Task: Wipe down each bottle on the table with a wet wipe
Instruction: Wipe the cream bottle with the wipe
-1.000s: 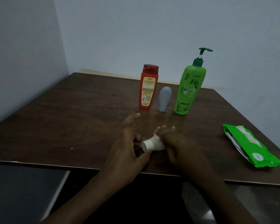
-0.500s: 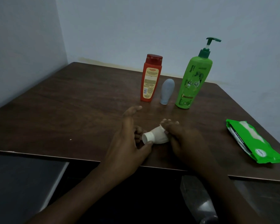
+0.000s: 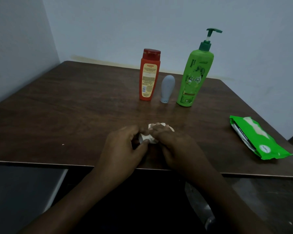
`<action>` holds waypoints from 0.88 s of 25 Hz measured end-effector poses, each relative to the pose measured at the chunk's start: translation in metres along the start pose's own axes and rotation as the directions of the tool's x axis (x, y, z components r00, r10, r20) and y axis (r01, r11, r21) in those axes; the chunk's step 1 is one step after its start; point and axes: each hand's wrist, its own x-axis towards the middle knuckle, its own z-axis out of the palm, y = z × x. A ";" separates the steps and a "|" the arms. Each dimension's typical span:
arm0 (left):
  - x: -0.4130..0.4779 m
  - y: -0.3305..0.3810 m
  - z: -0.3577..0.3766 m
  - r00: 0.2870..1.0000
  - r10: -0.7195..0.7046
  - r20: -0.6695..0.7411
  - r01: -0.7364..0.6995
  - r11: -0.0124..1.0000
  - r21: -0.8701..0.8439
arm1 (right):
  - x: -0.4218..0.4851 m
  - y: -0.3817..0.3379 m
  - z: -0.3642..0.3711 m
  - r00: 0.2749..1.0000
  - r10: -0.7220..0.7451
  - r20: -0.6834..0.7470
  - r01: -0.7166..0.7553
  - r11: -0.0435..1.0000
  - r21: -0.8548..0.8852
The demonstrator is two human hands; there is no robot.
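A small white bottle (image 3: 146, 138) lies on its side near the front edge of the brown table (image 3: 74, 107). My left hand (image 3: 123, 146) is closed around its cap end. My right hand (image 3: 174, 146) covers its body, pressing a white wet wipe (image 3: 169, 127) against it; most of the bottle and wipe is hidden under my fingers. Further back stand an orange bottle (image 3: 149, 76) with a red cap, a small grey tube (image 3: 167, 88) on its cap, and a tall green pump bottle (image 3: 194, 76).
A green pack of wet wipes (image 3: 255, 138) lies at the right side of the table. Pale walls close the back and left. The table's front edge runs just below my hands, with dark floor beneath.
My left hand's fingers, spread open before, have closed onto the white bottle's cap end. My right hand has slid over the bottle's body with the wipe. The view has tilted slightly.
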 end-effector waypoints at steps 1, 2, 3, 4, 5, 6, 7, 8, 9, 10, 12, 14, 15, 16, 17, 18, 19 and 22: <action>0.000 -0.002 0.001 1.000 0.012 0.000 -0.012 0.999 0.035 | 0.002 0.002 0.000 1.000 -0.001 -0.013 0.001 1.000 0.006; 0.000 -0.004 0.001 1.000 0.015 0.007 -0.015 0.998 0.055 | 0.004 0.004 -0.001 0.999 0.019 -0.030 -0.019 1.000 0.008; 0.000 -0.005 0.001 1.000 0.016 0.010 -0.017 0.998 0.062 | 0.005 0.008 -0.002 0.998 0.055 -0.044 -0.055 0.998 0.001; 0.000 -0.005 0.002 1.000 0.017 0.005 -0.017 0.998 0.059 | 0.004 0.014 -0.004 0.993 0.106 -0.054 -0.108 0.994 -0.022; 0.001 -0.005 0.002 1.000 0.015 -0.001 -0.015 0.998 0.053 | 0.004 0.019 -0.006 0.983 0.171 -0.061 -0.174 0.984 -0.047; 0.001 -0.005 0.002 1.000 0.014 -0.007 -0.013 0.999 0.051 | 0.004 0.023 -0.008 0.971 0.227 -0.079 -0.233 0.970 -0.069; 0.001 -0.005 0.003 1.000 0.012 -0.015 -0.011 0.999 0.049 | 0.004 0.022 -0.009 0.963 0.253 -0.090 -0.260 0.962 -0.083; 0.001 -0.004 0.003 1.000 0.010 -0.021 -0.009 0.999 0.047 | 0.003 0.018 -0.008 0.968 0.235 -0.088 -0.243 0.966 -0.086; 0.001 -0.004 0.003 1.000 0.008 -0.027 -0.007 0.999 0.041 | 0.001 0.010 -0.005 0.981 0.185 -0.059 -0.189 0.980 -0.069; 0.000 -0.004 0.003 0.999 0.008 -0.035 -0.006 0.999 0.032 | -0.002 -0.001 -0.001 0.993 0.116 -0.017 -0.116 0.993 -0.034; 0.000 -0.003 0.003 0.999 0.003 -0.039 -0.002 1.000 0.012 | -0.004 -0.002 -0.003 1.000 0.015 0.008 -0.015 1.000 0.018; 0.000 -0.003 0.002 0.999 -0.004 -0.037 0.004 1.000 0.006 | 0.001 0.019 -0.013 0.994 0.104 -0.017 -0.104 0.994 0.032; 0.000 -0.003 0.002 0.999 -0.011 -0.036 0.011 1.000 0.002 | 0.003 0.027 -0.017 0.985 0.167 -0.052 -0.167 0.986 0.004; -0.001 -0.002 0.001 0.999 -0.024 -0.032 0.023 1.000 -0.009 | 0.002 0.028 -0.018 0.977 0.200 -0.079 -0.202 0.979 -0.022; -0.001 -0.001 0.001 0.999 -0.037 -0.028 0.036 0.999 -0.020 | 0.001 0.022 -0.015 0.977 0.195 -0.083 -0.198 0.980 -0.028; -0.001 0.000 0.001 0.999 -0.043 -0.024 0.042 0.999 -0.033 | -0.001 0.009 -0.010 0.987 0.151 -0.052 -0.151 0.989 -0.004; -0.001 0.001 0.001 0.999 -0.046 -0.018 0.045 0.998 -0.048 | -0.005 -0.006 -0.005 0.996 0.084 -0.004 -0.083 0.996 0.038; -0.001 0.000 0.001 0.999 -0.048 -0.011 0.047 0.998 -0.042 | 0.001 0.007 -0.011 0.997 0.074 0.035 -0.077 0.995 0.067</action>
